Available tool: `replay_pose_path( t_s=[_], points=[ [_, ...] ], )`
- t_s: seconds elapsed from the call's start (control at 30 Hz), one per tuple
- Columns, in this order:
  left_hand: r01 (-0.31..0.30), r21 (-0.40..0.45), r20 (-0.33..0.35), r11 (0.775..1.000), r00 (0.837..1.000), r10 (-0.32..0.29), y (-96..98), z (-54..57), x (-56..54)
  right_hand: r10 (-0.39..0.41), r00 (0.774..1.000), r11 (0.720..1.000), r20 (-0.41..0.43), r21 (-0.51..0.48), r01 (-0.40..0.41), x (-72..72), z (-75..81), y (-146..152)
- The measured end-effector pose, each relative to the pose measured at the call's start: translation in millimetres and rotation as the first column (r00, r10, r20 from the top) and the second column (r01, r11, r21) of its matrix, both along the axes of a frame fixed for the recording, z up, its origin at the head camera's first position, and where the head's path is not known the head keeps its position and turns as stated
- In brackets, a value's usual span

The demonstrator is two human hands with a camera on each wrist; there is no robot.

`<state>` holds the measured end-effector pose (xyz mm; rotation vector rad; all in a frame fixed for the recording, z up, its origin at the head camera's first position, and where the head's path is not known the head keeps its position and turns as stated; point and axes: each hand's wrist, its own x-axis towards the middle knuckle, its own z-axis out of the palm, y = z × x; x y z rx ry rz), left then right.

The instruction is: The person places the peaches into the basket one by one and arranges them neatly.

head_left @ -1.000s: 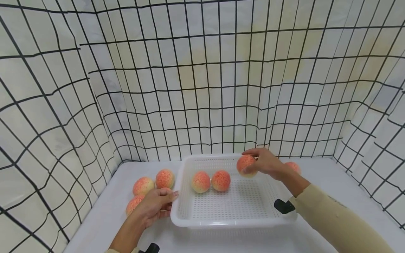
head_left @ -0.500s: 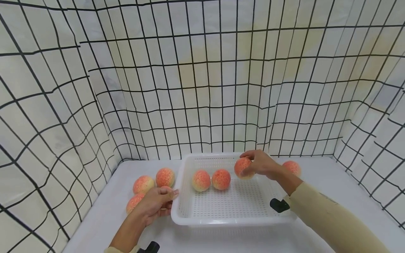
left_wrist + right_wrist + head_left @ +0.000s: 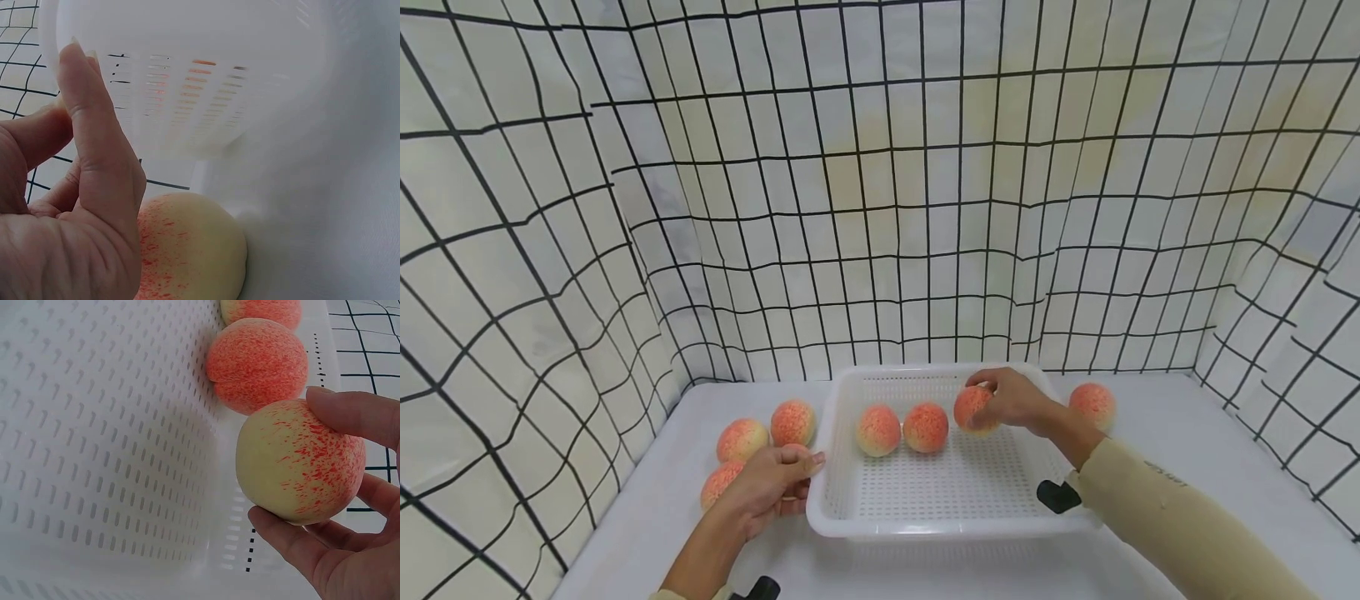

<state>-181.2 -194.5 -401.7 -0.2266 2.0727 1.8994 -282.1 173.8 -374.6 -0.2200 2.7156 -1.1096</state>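
My right hand [image 3: 1021, 402] grips a peach [image 3: 294, 465] between thumb and fingers, low inside the white perforated basket [image 3: 955, 527]. Beside it in the basket sit two more peaches, a redder one [image 3: 926, 427] and a paler one [image 3: 877, 431]. In the right wrist view the held peach shows its yellow side and overlaps the redder one. My left hand [image 3: 767, 485] pinches the basket's left rim between thumb and fingers. Under that hand, in the left wrist view, a peach [image 3: 197, 247] rests on the table close to the basket wall.
Left of the basket several peaches lie on the white table, among them one at the back [image 3: 793, 422] and one further left [image 3: 742, 440]. Another peach [image 3: 1092, 407] lies right of the basket, behind my right forearm. Black netting [image 3: 925, 207] over white sheeting encloses the back and sides.
My right hand has carried its peach slightly left and lower into the basket, toward the two others. The right-hand peach on the table shows more fully. My left hand keeps its hold on the rim.
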Motion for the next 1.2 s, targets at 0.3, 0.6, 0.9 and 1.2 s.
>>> replay_pose_path(
  t_s=[0.3,0.6,0.9,1.2],
  points=[
    [0.017,0.015,-0.005,1.000,1.000,-0.016,1.4,1.1,-1.3,0.006,1.000,1.000,-0.006,-0.013,-0.006,0.4,-8.4,-0.3],
    [0.020,0.005,-0.010,1.000,1.000,-0.020,2.4,1.8,-0.9,-0.003,1.000,1.000,-0.005,0.010,0.003,-0.3,-15.0,-3.0],
    [0.027,0.009,-0.007,1.000,1.000,-0.027,1.5,0.2,-1.0,0.003,1.000,0.999,-0.009,0.041,-0.003,1.9,-20.8,-11.7],
    [0.038,0.021,-0.005,0.999,0.999,-0.038,-1.0,-0.4,0.9,0.021,0.999,0.999,-0.040,0.039,-0.020,-1.6,-27.9,-15.5]
  ],
)
